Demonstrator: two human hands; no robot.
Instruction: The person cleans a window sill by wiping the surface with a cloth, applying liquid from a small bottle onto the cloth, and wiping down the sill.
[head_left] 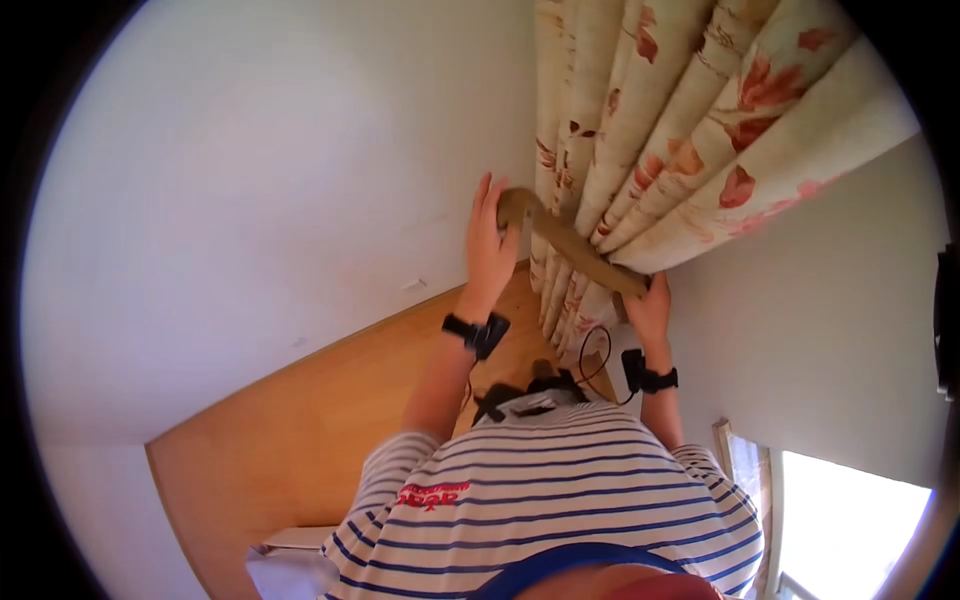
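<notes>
A brown band (575,247) runs across the front of a gathered cream curtain (690,130) with red and orange flowers. My left hand (490,250) is at the band's upper left end, which curls over beside the wall, with the thumb against it and the fingers behind. At the lower right end, my right hand (650,308) grips the band close to the curtain's edge. The curtain folds narrow together behind the band and fan out above it. Parts of my right fingers are hidden by the band.
A white wall (270,200) rises on the left and a grey wall (800,300) on the right. Below lies a wooden floor (330,410). A bright window (850,520) is at the lower right, and a white object (290,570) at the lower left. A dark cable (597,330) loops near my right wrist.
</notes>
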